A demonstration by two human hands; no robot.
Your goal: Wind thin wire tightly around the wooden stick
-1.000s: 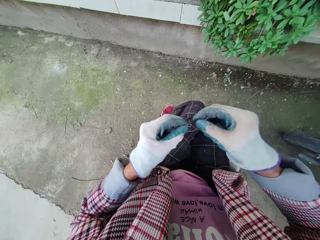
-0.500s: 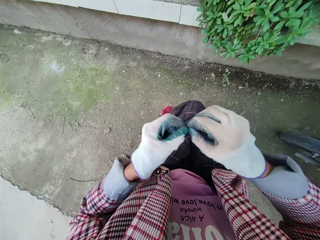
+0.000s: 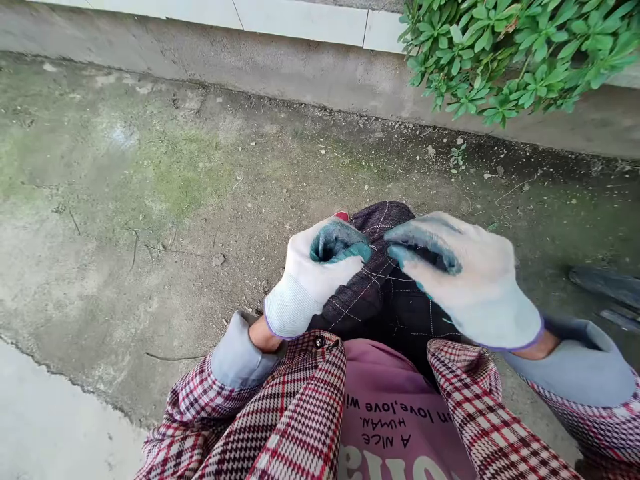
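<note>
My left hand (image 3: 330,263), in a white knitted glove with a green-coated palm, is closed in a pinch, its fingers curled round. From near its fingertips a thin pale strand (image 3: 387,275), like thread or fine wire, runs rightward over the dark checked trousers (image 3: 357,297). Opposite it, my right hand (image 3: 453,273) wears the same kind of glove, thumb and fingertips pressed together. Whatever lies between the right fingertips is too small to make out. A small gap separates the two hands above my lap.
Bare, partly mossy ground (image 3: 200,180) with twigs and pebbles spreads ahead. A low wall (image 3: 300,67) topped with white tiles crosses the back, and a leafy bush (image 3: 510,53) overhangs it at right. A dark object (image 3: 605,283) lies at the right edge.
The hands were touching at the fingertips and are now apart. My right hand has moved a little to the right, and the pale strand shows between them.
</note>
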